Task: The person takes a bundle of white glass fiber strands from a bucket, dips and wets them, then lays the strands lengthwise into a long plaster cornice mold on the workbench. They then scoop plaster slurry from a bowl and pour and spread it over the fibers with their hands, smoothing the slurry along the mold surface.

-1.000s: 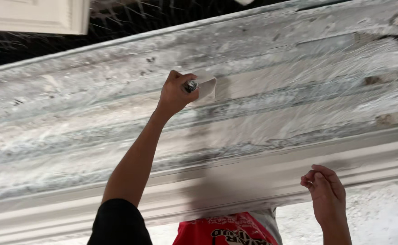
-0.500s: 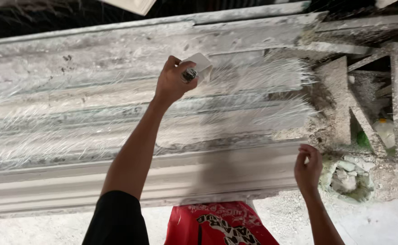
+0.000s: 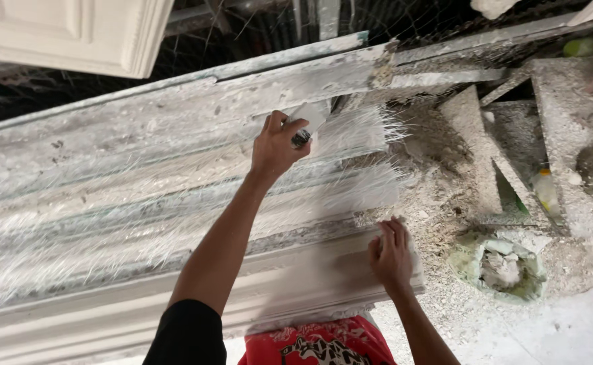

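We look down over our own arms at a long plaster cornice moulding (image 3: 175, 223) lying on a plaster-crusted counter (image 3: 175, 115), its wet surface bristling with pale glass fibres (image 3: 371, 135) that fray out past its right end. Our left hand (image 3: 277, 145) reaches toward the far edge of the counter and is clamped on a small flat scraper (image 3: 308, 120), fingers curled round the dark grip, the pale blade resting on the upper band of the moulding close to its right end. Our right hand (image 3: 391, 253) lies near the counter's near edge, palm down, fingers together and slightly bent, pressed on the smooth stepped rim of the moulding just short of its right end; it grips nothing that we can see. The two hands are well apart, the left higher on the casting, the right at its lower right corner. A black sleeve (image 3: 185, 334) covers our left upper arm, and a red printed garment (image 3: 320, 341) shows at the bottom of the view below the near edge. At the far left corner hangs a white panelled casting (image 3: 73, 30), in front of dark wire mesh (image 3: 256, 27). To the right of the counter's end, rough plaster-caked supports (image 3: 472, 135) cross over rubble, and a crumpled bag of plaster waste (image 3: 502, 267) sits on the white, dusty floor (image 3: 566, 331), near our right hand.
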Demonstrator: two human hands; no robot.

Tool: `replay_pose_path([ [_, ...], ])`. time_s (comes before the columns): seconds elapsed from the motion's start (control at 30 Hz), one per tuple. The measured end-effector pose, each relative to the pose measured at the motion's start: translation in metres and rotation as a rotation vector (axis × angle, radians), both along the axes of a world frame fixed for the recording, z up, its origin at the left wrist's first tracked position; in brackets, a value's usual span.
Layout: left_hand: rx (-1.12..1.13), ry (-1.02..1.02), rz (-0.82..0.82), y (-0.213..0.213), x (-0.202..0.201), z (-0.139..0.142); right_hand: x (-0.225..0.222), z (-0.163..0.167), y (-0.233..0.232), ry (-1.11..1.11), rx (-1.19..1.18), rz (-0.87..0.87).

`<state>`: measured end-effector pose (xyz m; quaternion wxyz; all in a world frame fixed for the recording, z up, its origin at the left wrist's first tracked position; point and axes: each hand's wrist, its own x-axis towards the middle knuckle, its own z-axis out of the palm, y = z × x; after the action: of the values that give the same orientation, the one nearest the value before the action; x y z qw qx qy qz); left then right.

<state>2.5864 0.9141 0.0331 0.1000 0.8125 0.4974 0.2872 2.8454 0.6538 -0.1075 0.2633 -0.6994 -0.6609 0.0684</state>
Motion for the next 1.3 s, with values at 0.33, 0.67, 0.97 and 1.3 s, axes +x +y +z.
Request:
replay_pose_path([
  [0.33,0.134,0.14,-0.164,0.016,0.087,0.0,0.004,0.007,0.002,0.038,0.043,0.014],
  [0.67,-0.108,0.07,0.026,0.021,0.132,-0.001,0.003,0.029,0.002,0.062,0.025,0.003],
  [0.97,0.196,-0.043,0.442,-0.046,0.004,-0.005,0.004,0.007,0.0,0.106,-0.045,-0.009],
  [1.3,-0.258,-1.455,0.918,-0.245,-0.328,-0.008,-0.114,0.017,0.021,-0.07,0.294,0.166],
])
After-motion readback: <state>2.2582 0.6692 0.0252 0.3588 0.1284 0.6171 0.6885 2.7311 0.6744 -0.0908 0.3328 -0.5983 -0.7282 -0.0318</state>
